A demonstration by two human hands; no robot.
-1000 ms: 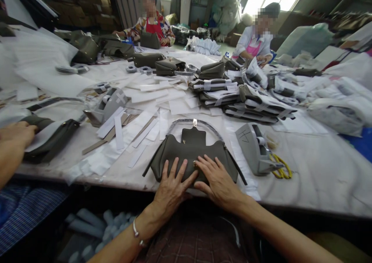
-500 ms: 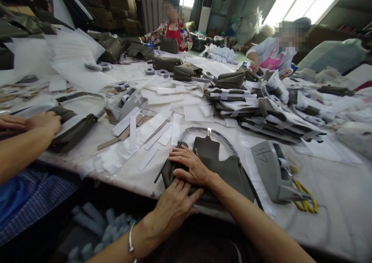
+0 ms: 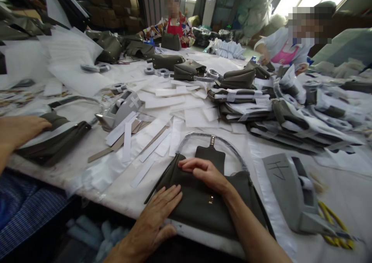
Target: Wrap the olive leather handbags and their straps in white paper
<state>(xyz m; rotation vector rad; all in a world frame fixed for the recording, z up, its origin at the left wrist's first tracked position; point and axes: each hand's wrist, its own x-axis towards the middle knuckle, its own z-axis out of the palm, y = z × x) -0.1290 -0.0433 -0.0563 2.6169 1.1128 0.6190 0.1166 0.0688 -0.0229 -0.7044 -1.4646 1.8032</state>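
Note:
A dark olive handbag (image 3: 192,205) lies on the table edge in front of me, its gold clasp piece showing on the front. Its flap (image 3: 211,158), with a metal lock tip, is folded up away from me. Behind the flap arches the handle (image 3: 229,142), wrapped in clear film. My left hand (image 3: 158,214) rests flat on the bag's lower left side, fingers stretched out. Over the upper part of the bag lies my right hand (image 3: 207,172), its fingers loosely bent and touching the leather near the flap; neither hand grips anything visible.
A grey tape dispenser (image 3: 286,189) and yellow-handled scissors (image 3: 334,224) sit at right. White paper strips (image 3: 145,173) lie to the left, a stack of bags (image 3: 261,111) beyond. A neighbour's hand (image 3: 23,129) touches another bag at far left; two co-workers stand across the table.
My left hand has slid left and down off the middle of the bag, uncovering the clasp piece. My right hand's fingers have bent. The view has shifted a little.

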